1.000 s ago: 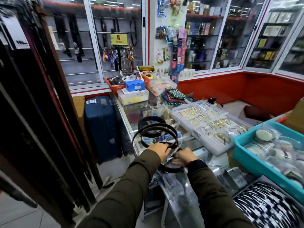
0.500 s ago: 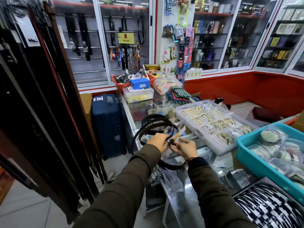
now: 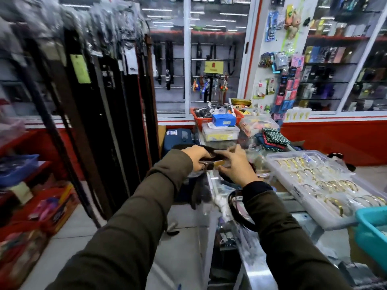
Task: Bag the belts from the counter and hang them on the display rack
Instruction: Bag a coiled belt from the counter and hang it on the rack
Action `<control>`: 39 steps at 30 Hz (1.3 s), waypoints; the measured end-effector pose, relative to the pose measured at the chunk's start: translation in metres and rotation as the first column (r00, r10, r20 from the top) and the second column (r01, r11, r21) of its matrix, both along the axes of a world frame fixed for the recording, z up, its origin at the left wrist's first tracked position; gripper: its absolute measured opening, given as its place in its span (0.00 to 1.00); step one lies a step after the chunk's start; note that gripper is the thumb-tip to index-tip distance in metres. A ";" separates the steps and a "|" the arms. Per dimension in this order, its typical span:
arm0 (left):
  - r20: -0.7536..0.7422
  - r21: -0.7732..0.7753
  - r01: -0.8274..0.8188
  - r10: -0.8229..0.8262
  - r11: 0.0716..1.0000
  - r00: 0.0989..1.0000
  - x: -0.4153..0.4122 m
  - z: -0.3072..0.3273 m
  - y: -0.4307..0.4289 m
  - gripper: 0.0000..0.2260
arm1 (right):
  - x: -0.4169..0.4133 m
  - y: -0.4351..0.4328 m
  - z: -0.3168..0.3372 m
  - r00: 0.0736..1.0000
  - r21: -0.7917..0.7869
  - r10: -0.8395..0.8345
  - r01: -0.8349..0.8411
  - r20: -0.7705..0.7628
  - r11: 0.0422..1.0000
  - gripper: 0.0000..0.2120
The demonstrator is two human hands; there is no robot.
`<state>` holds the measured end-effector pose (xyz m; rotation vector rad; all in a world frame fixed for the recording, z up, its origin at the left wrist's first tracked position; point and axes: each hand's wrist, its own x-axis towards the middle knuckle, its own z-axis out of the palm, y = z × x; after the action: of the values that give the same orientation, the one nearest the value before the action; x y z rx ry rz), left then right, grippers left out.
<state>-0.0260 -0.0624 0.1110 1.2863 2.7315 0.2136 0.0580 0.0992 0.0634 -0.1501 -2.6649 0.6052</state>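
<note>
My left hand [image 3: 196,159] grips a coiled black belt [image 3: 184,147] near its buckle, raised above the counter's left end. My right hand [image 3: 236,166] pinches the same belt at a yellowish tag [image 3: 281,163], fingers partly spread. Another black belt loop [image 3: 236,210] lies on the glass counter [image 3: 257,266] under my right forearm, with a clear plastic bag [image 3: 222,203] beside it. The display rack [image 3: 100,114] of hanging bagged belts stands to the left, blurred.
A clear tray of gold bangles [image 3: 318,185] sits right of my hands, a teal bin [image 3: 370,229] at the right edge. Boxes and an orange basket [image 3: 215,116] crowd the counter's far end. A blue suitcase [image 3: 178,138] stands on the floor behind the rack.
The view has swung left toward the rack and blurred. Both hands have lifted the coiled belt higher and farther from me; one belt loop stays on the counter.
</note>
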 end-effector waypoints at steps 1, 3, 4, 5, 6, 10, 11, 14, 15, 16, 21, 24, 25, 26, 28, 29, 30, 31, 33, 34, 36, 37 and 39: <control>-0.012 -0.038 -0.004 0.003 0.999 1.000 -0.001 0.005 -0.011 0.17 | -0.006 -0.006 0.003 0.999 0.071 0.045 -0.046 0.022 0.996 0.23; -0.044 -0.055 -0.016 0.014 0.998 0.999 -0.002 0.014 -0.036 0.17 | -0.017 -0.023 0.010 0.990 0.109 0.112 -0.120 0.080 0.987 0.20; -0.078 -0.042 -0.024 0.021 0.999 0.997 -0.002 0.017 -0.049 0.17 | -0.021 -0.031 0.013 0.984 0.091 0.147 -0.156 0.099 0.984 0.19; -0.135 -0.019 -0.030 0.027 0.999 0.990 -0.001 0.020 -0.063 0.18 | -0.026 -0.040 0.014 0.978 0.056 0.184 -0.190 0.100 0.980 0.18; -0.211 0.017 -0.029 0.032 0.999 0.977 -0.003 0.021 -0.076 0.18 | -0.028 -0.048 0.016 0.968 0.001 0.235 -0.236 0.082 0.972 0.17; -0.347 0.469 -0.097 0.283 0.878 0.894 -0.009 0.013 -0.130 0.22 | -0.039 -0.084 0.010 0.940 -0.392 0.338 -0.326 -0.041 0.860 0.16; -0.239 0.659 -0.146 0.389 0.738 0.890 -0.008 0.009 -0.137 0.26 | -0.039 -0.093 0.010 0.934 -0.501 0.352 -0.333 -0.061 0.799 0.14; 0.286 0.870 -0.409 0.396 0.275 0.873 -0.002 -0.003 -0.148 0.20 | -0.042 -0.124 0.011 0.902 -0.659 0.406 -0.396 -0.148 0.640 0.11; 0.405 0.843 -0.485 0.321 0.230 0.856 -0.001 -0.007 -0.150 0.16 | -0.044 -0.134 0.012 0.896 -0.676 0.413 -0.405 -0.161 0.616 0.11; 0.487 0.815 -0.540 0.255 0.209 0.835 -0.001 -0.011 -0.151 0.15 | -0.045 -0.141 0.012 0.885 -0.691 0.430 -0.425 -0.180 0.585 0.12; 0.526 0.822 -0.545 0.148 0.164 0.838 -0.001 -0.015 -0.175 0.10 | -0.051 -0.169 0.013 0.928 -0.647 0.325 -0.363 -0.184 0.671 0.20; 0.505 0.847 -0.514 0.099 0.132 0.857 -0.001 -0.003 -0.189 0.06 | -0.056 -0.181 0.021 0.918 -0.538 0.260 -0.387 -0.299 0.749 0.22; 0.491 0.859 -0.500 0.094 0.115 0.866 0.000 0.004 -0.195 0.07 | -0.057 -0.187 0.028 0.896 -0.525 0.296 -0.435 -0.329 0.731 0.18; 0.479 0.870 -0.485 0.087 0.087 0.874 0.000 0.011 -0.199 0.09 | -0.059 -0.193 0.035 0.875 -0.541 0.338 -0.481 -0.347 0.690 0.14; 0.467 0.884 -0.468 0.091 -0.013 0.879 0.002 0.026 -0.209 0.13 | -0.062 -0.210 0.054 0.844 -0.605 0.383 -0.536 -0.375 0.589 0.10; 0.470 0.882 -0.466 0.095 -0.067 0.877 0.004 0.034 -0.214 0.14 | -0.064 -0.219 0.063 0.834 -0.622 0.386 -0.552 -0.395 0.556 0.10; 0.473 0.879 -0.463 0.090 -0.112 0.876 0.003 0.042 -0.221 0.14 | -0.068 -0.227 0.071 0.823 -0.639 0.391 -0.567 -0.412 0.521 0.10; 0.477 0.875 -0.464 0.080 -0.133 0.875 0.004 0.049 -0.228 0.14 | -0.072 -0.234 0.078 0.817 -0.658 0.396 -0.574 -0.419 0.488 0.10; 0.464 0.882 -0.452 0.072 -0.135 0.883 0.003 0.064 -0.242 0.14 | -0.081 -0.251 0.092 0.798 -0.672 0.413 -0.596 -0.438 0.439 0.10; 0.449 0.889 -0.438 0.072 -0.134 0.890 0.003 0.071 -0.250 0.13 | -0.087 -0.259 0.098 0.786 -0.673 0.425 -0.610 -0.449 0.418 0.10; 0.424 0.900 -0.410 0.079 -0.149 0.902 0.001 0.089 -0.261 0.14 | -0.096 -0.274 0.113 0.760 -0.667 0.445 -0.639 -0.473 0.383 0.13; 0.408 0.906 -0.390 0.089 -0.164 0.909 0.000 0.100 -0.268 0.14 | -0.099 -0.282 0.124 0.746 -0.661 0.452 -0.655 -0.490 0.365 0.14; 0.364 0.922 -0.339 0.121 -0.188 0.923 -0.002 0.122 -0.278 0.14 | -0.106 -0.297 0.145 0.718 -0.653 0.457 -0.684 -0.525 0.326 0.15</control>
<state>-0.0281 -0.3403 0.2330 0.5285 2.1851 2.8153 -0.0478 -0.1974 0.2082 0.6481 -1.8738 1.9537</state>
